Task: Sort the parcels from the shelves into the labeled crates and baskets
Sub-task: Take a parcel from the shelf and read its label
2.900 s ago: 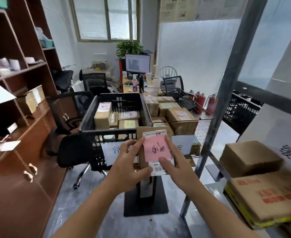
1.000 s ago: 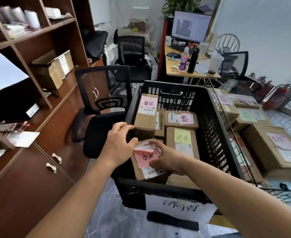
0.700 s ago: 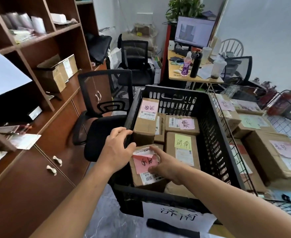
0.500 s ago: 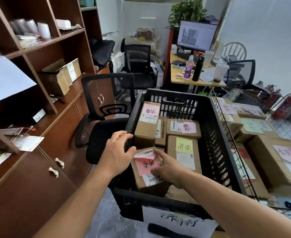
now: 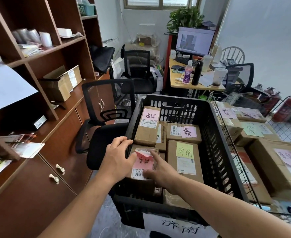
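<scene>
A small brown parcel with a pink handwritten note (image 5: 143, 162) lies in the near left corner of the black plastic crate (image 5: 215, 134), on top of other parcels. The crate's front carries a white handwritten label (image 5: 180, 225). My left hand (image 5: 117, 157) is at the parcel's left edge; its thumb touches the parcel and its fingers reach loosely over the crate's left wall. The straight fingers of my right hand (image 5: 160, 169) lie on the parcel's right side. More noted parcels fill the crate: a pink-noted one standing at the back (image 5: 148, 127) and a yellow-noted one (image 5: 184, 160).
A wire basket (image 5: 227, 140) with several labelled parcels stands right of the crate. A black office chair (image 5: 107, 117) sits close to the crate's left. Brown shelves and cabinets (image 5: 38, 83) line the left wall. Behind are a cluttered desk (image 5: 179, 83) and fire extinguishers (image 5: 287, 107).
The parcel, held up in front of the crate by both hands earlier, now lies inside its near left corner. My right fingers have straightened on it. My left grip has loosened.
</scene>
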